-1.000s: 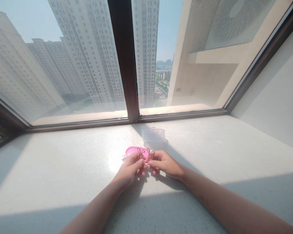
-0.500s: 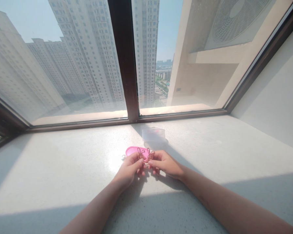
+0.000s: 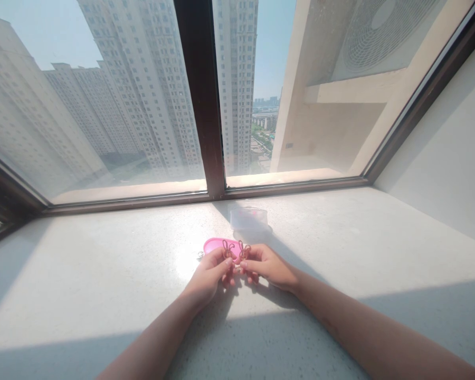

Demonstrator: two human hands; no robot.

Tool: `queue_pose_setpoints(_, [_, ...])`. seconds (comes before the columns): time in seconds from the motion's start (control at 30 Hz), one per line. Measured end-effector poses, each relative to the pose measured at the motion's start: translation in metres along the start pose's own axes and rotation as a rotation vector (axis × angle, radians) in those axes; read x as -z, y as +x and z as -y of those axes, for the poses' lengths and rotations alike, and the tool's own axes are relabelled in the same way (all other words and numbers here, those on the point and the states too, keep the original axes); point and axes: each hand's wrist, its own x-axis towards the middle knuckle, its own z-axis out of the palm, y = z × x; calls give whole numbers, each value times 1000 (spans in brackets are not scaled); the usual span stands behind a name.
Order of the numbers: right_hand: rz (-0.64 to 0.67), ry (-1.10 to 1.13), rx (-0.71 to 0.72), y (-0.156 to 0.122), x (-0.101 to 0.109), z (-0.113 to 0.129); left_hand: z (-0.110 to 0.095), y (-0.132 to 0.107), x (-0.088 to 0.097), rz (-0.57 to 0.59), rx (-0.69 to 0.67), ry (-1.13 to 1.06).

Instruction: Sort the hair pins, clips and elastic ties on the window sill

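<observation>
Close together above the pale sill, my two hands each pinch a small brown looped cord piece. My left hand (image 3: 212,270) is closed on the left knotted cord (image 3: 227,246), whose loops stick up past the fingertips. In my right hand (image 3: 264,264), also closed, is the right knotted cord (image 3: 243,248), with similar upright loops. A small pale bit shows between the thumbs; what it is I cannot make out. Just behind the fingers lies a pink oval tray (image 3: 216,244), partly covered by my hands. Fine silvery wire-like bits (image 3: 200,255) sit at its left end.
A clear plastic box (image 3: 248,219) with some pink inside stands behind the tray. The speckled white sill (image 3: 103,285) runs up to the dark window frame (image 3: 217,194). On the right rises a white side wall (image 3: 439,158).
</observation>
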Motion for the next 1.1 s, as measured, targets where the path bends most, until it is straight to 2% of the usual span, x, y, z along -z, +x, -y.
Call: queue_pose_setpoints(1.1, [-1,10,-25,0,0,0,1,1,1,-4,-6,5])
